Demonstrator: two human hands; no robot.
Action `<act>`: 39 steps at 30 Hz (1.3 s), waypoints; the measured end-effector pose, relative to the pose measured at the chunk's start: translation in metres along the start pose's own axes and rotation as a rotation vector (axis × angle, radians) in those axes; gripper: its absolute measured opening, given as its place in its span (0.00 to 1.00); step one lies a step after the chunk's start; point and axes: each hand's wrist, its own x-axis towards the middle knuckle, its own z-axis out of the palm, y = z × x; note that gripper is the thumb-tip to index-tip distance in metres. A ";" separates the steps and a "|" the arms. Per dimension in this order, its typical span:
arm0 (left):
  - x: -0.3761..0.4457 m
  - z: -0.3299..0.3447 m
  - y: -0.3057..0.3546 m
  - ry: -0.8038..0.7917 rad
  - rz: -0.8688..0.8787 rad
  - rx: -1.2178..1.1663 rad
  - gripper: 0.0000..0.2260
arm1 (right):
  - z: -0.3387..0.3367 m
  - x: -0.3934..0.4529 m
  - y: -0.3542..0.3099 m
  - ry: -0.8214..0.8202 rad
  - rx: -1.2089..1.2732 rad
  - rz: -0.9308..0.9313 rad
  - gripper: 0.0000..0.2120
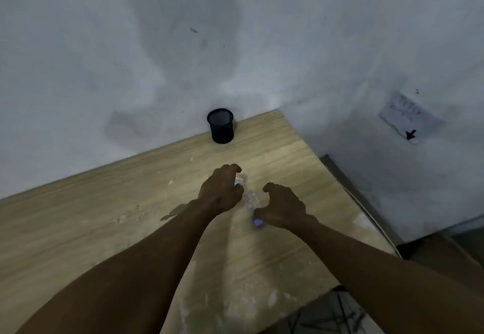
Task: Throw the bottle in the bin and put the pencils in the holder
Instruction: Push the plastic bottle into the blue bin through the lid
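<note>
A crumpled clear plastic bottle with a blue cap (251,202) lies on its side on the pale wood-grain surface (110,218), cap end toward the person, and both hands are closing in on it from either side. The left hand (219,189) is curled over the far end of the bottle, fingers bent down around it — it looks like a grasp, though the palm hides the contact. The right hand (284,209) sits at the cap end with thumb and fingers spread in a loose C, touching or just short of the plastic; I cannot tell which. Two hands on one light bottle suggests it is being gathered up, perhaps squeezed flat, before going to the bin. No bin is in view, and no pencils can be made out either.

The black mesh cylindrical holder (221,125) stands upright and apparently empty at the back edge of the surface, against the wall — well apart from the hands, waiting for the second half of the job.

The surface is scuffed and dusted with pale smears. The grey-white wall (340,45) behind is blotched with dark stains, and a pale wall plate (407,116) sits off to the right.
</note>
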 end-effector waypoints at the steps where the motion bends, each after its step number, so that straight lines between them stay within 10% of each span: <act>1: 0.009 0.002 -0.006 -0.033 0.001 0.032 0.23 | 0.004 0.009 -0.001 -0.021 -0.002 0.014 0.31; 9: 0.057 0.036 -0.037 -0.244 0.119 0.409 0.40 | 0.050 0.057 0.008 -0.073 -0.006 0.129 0.40; 22: 0.078 0.053 -0.045 -0.180 0.116 0.534 0.23 | 0.047 0.069 0.017 -0.005 0.030 0.140 0.22; 39: -0.060 0.046 0.060 -0.071 0.054 0.311 0.24 | -0.003 -0.082 0.084 0.272 0.372 0.050 0.22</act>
